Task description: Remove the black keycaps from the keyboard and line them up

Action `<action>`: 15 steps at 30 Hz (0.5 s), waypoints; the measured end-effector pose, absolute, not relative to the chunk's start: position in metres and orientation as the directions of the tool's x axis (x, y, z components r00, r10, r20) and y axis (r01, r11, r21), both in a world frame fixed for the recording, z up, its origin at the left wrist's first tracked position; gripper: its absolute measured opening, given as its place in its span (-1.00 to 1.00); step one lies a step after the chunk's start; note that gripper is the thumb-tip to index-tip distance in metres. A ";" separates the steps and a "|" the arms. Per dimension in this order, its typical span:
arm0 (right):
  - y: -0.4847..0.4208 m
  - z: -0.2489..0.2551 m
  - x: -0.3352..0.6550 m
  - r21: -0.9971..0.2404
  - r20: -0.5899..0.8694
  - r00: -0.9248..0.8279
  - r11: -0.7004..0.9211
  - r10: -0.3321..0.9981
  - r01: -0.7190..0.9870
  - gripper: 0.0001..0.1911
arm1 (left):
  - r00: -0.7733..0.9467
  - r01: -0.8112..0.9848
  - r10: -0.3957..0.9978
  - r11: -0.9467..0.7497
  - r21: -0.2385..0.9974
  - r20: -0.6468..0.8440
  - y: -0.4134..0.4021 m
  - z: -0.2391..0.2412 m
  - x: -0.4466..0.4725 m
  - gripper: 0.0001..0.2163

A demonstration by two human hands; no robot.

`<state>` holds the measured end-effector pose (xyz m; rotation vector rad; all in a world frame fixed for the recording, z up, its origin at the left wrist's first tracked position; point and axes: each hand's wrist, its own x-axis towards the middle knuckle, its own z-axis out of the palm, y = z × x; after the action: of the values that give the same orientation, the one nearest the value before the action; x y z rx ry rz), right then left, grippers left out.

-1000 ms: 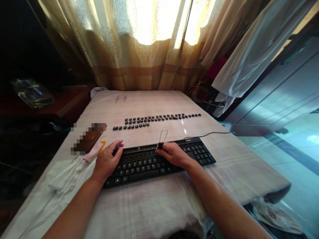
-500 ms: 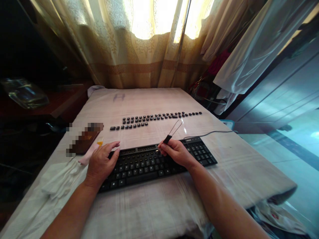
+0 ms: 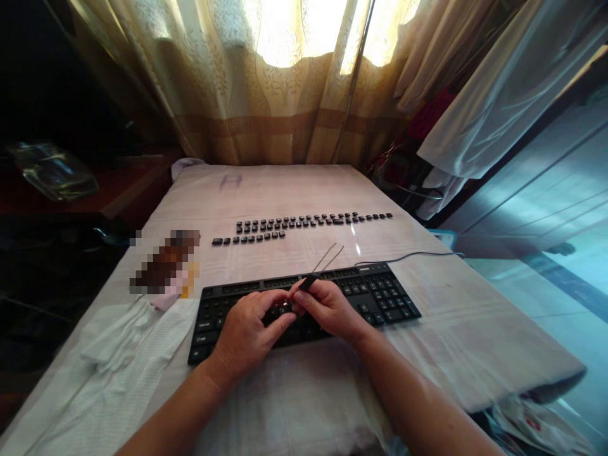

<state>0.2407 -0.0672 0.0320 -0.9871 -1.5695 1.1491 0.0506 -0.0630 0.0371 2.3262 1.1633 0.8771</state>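
Observation:
A black keyboard [image 3: 380, 294] lies on the cloth-covered table, its upper rows showing bare sockets without keycaps. My right hand [image 3: 327, 307] is closed round the dark handle of a wire keycap puller [image 3: 310, 282], whose two wire prongs point up and away. By its fingertips is a small dark piece, likely a keycap [image 3: 285, 306]. My left hand [image 3: 251, 323] is over the middle of the keyboard, thumb and forefinger apart on either side of that piece, close to my right fingertips. Whether they touch it I cannot tell.
Several loose keycaps [image 3: 289, 224] lie in rows behind the keyboard. A cable [image 3: 408, 254] runs off to the right. On the left are a blurred dark object [image 3: 166, 263] and white cloth [image 3: 137, 354]. Curtains [image 3: 280, 101] hang behind the table.
My left hand has moved right, from the keyboard's left end to my right fingertips. My right hand has shifted slightly left and down with the keycap puller still in it.

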 end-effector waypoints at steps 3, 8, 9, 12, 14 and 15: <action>-0.068 0.032 0.240 -0.947 0.255 -0.261 0.295 0.931 0.126 -0.64 | 0.440 0.564 0.841 -0.532 0.632 0.316 -0.064 0.034 0.050 -0.82; -0.068 0.031 0.238 -0.895 0.340 -0.261 0.396 0.904 0.205 -0.74 | 0.405 0.554 0.877 -0.460 0.693 0.259 -0.065 0.035 0.047 -0.81; -0.068 0.030 0.237 -0.885 0.362 -0.253 0.416 0.897 0.209 -0.76 | 0.401 0.552 0.878 -0.458 0.696 0.261 -0.065 0.035 0.046 -0.81; -0.067 0.027 0.237 -0.852 0.434 -0.208 0.475 0.876 0.222 -0.82 | 0.390 0.543 0.882 -0.452 0.708 0.263 -0.065 0.035 0.043 -0.80; -0.066 0.025 0.239 -0.809 0.497 -0.179 0.528 0.849 0.259 -0.82 | 0.372 0.545 0.892 -0.435 0.717 0.258 -0.064 0.035 0.040 -0.77; -0.064 0.023 0.241 -0.780 0.526 -0.176 0.555 0.832 0.290 -0.81 | 0.362 0.547 0.895 -0.430 0.718 0.261 -0.064 0.034 0.038 -0.76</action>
<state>0.2414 -0.0644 0.0231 -0.9384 -1.7324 0.6401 0.0380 -0.0636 0.0339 2.1062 1.2464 0.8776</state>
